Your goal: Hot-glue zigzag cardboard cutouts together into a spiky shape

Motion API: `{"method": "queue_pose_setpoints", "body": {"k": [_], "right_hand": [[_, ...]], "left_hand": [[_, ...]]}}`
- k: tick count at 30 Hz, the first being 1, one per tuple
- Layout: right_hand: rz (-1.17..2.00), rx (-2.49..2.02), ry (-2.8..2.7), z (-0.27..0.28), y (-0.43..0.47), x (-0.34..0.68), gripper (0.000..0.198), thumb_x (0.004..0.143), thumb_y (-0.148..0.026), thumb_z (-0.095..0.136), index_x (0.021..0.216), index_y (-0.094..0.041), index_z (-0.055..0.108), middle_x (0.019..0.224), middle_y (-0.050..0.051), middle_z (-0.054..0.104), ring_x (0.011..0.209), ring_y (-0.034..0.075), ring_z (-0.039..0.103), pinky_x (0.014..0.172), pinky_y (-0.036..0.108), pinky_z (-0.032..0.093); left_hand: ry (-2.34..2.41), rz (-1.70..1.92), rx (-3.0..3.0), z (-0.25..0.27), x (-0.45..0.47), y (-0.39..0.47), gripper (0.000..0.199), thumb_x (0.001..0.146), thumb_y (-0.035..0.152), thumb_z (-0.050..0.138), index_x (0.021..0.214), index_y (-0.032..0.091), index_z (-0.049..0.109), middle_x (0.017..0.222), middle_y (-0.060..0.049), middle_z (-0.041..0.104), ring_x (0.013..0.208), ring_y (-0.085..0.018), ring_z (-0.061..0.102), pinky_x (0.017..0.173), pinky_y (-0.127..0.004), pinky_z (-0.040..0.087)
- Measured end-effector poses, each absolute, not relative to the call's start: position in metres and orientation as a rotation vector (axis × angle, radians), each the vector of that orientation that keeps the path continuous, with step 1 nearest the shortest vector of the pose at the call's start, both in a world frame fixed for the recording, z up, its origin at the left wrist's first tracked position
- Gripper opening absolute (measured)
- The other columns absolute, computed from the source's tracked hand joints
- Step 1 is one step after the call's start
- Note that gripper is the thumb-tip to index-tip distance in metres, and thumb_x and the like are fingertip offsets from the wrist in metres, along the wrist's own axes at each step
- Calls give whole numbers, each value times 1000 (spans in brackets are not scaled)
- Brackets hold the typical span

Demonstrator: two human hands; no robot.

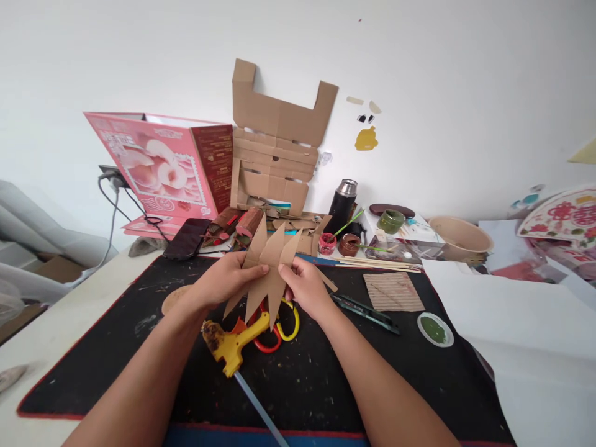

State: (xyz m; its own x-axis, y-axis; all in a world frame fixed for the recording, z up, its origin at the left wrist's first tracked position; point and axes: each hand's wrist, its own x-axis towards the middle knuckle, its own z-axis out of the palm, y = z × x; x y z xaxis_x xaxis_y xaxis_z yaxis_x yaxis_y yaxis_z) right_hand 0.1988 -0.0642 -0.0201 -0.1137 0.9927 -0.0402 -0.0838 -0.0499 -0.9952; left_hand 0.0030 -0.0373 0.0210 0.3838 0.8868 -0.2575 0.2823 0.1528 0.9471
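A brown cardboard cutout (270,287) with pointed, leaf-like spikes at top and bottom is held up between my hands. My left hand (228,277) pinches its left side, thumb across the front. On the other side, my right hand (305,284) grips the right edge between thumb and fingers. Below the cutout lies a yellow hot glue gun (231,349) with a clear glue stick (258,403) poking out of it. Scissors (297,326) with red and yellow handles rest just behind the glue gun, their blades hidden. To the right of my right hand is a dark green utility knife (367,313).
A black mat (410,385) covers the table. Corrugated cardboard (393,292) and a lid of green paint (435,329) lie to the right. Behind stand paint jars (349,244), a black thermos (342,205), cardboard (284,115) and a pink box (162,167). A phone (187,239) lies back left.
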Motion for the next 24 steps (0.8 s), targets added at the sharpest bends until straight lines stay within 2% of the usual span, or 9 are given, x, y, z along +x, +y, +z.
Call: {"method": "queue_pose_setpoints", "body": {"k": [9,14,20,24], "right_hand": [[1372,-1131,-1228,-21,-64,199,19,91,-38,65,82,-22,58,58,-7,58,37,9,49,34,19,30],[1382,-1129,-1235,-23,-64,198,22,91,-41,66,84,-22,58,59,-7,58,37,9,49,35,20,32],[1384,-1122,-1252,-24,-63,200,19,91,-40,65,86,-22,60,61,-7,58,37,8,48,36,20,35],[1345,-1103,-1277,-24,-63,199,18,91,-38,66,87,-22,61,63,-7,57,39,9,48,37,21,38]], "left_hand": [[1129,607,1426,21,2,-37,60,69,68,85,98,16,75,93,-10,82,82,-31,78,72,-38,62],[1114,609,1430,22,2,-38,59,69,66,85,99,17,75,95,-10,83,84,-32,78,72,-38,62],[1110,599,1411,23,3,-39,56,70,65,85,92,16,73,89,-9,81,79,-31,77,70,-38,62],[1085,607,1413,23,2,-39,56,71,64,84,101,17,73,98,-10,83,84,-31,78,75,-39,62]]}}
